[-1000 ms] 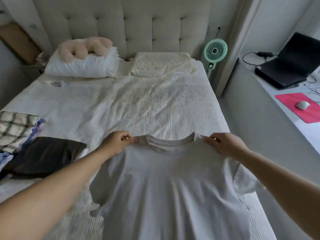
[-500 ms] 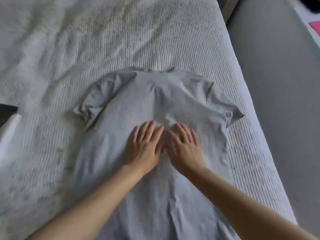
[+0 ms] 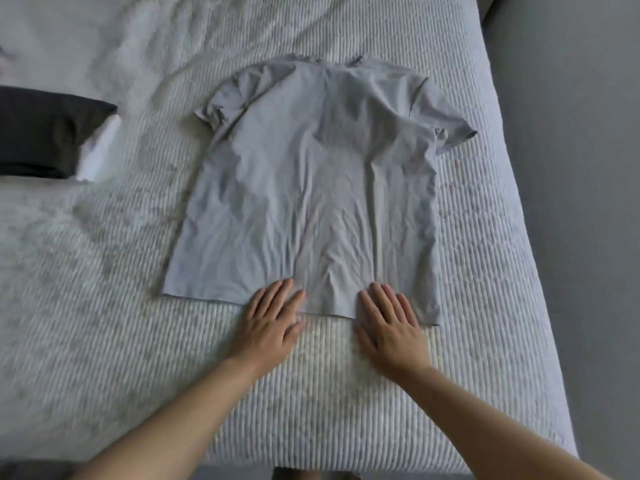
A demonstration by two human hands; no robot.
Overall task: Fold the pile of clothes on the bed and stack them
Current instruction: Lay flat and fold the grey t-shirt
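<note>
We have the grey T-shirt (image 3: 311, 188) spread flat near the right edge of the bed (image 3: 104, 323), collar away from us and no fold made in it. Our left hand (image 3: 272, 323) and right hand (image 3: 389, 325) lie flat with straight fingers on its near hem, gripping nothing. A dark folded garment (image 3: 41, 136) at the left edge suggests stacking has begun.

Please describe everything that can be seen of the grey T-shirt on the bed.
The grey T-shirt is a light grey, thin, soft-looking short-sleeved shirt. It lies spread flat on the ribbed white bed cover, collar away from the person, hem near. Both sleeves stick out sideways; the one on the left is bunched. Fine wrinkles run along the body. It is not yet folded. The left hand and right hand rest flat across the hem, fingers straight.
</note>
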